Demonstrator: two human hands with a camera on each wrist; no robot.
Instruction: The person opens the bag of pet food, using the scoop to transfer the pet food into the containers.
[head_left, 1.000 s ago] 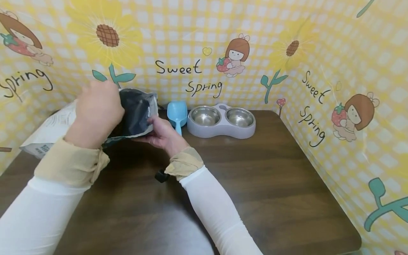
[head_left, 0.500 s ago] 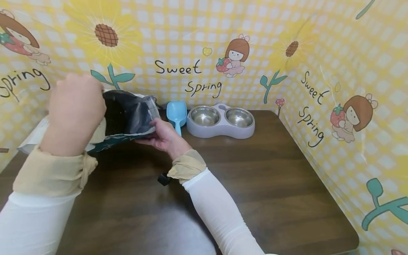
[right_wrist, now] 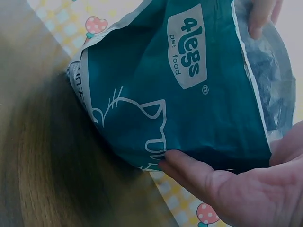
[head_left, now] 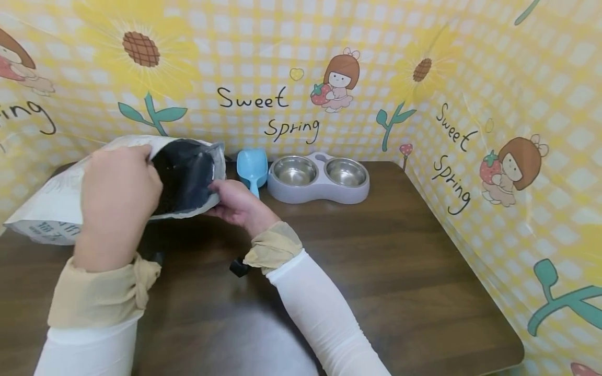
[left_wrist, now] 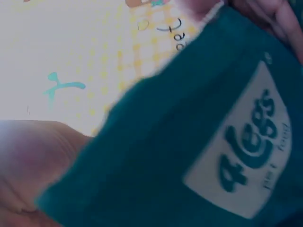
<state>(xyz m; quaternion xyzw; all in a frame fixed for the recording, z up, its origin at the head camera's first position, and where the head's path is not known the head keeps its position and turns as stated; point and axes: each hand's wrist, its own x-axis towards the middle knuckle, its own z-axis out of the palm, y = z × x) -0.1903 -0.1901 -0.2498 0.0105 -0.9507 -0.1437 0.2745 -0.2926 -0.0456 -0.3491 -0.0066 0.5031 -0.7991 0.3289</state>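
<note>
A pet food bag (head_left: 51, 201), white on one side and green on the other, lies tilted at the back left with its mouth facing me. Its dark inside (head_left: 190, 175) shows between my hands; what lies deep in it is in shadow. My left hand (head_left: 119, 201) grips the mouth's left edge with curled fingers. At the right edge, my right hand (head_left: 240, 206) holds the bag, thumb at the rim and fingers underneath. The right wrist view shows the green side (right_wrist: 213, 113) with a "4legs" label and a cat outline, the right fingers (right_wrist: 189, 172) lying along its lower edge.
A blue scoop (head_left: 252, 164) stands against the back wall beside the bag's mouth. To its right is a grey double feeder (head_left: 320, 190) with two steel bowls. A yellow checked cloth (head_left: 263, 42) covers the walls behind the brown wooden table (head_left: 390, 292).
My left hand has shifted left and then down towards me along the bag's rim. More of the bag's white side shows now. My right hand keeps its hold at the right edge.
</note>
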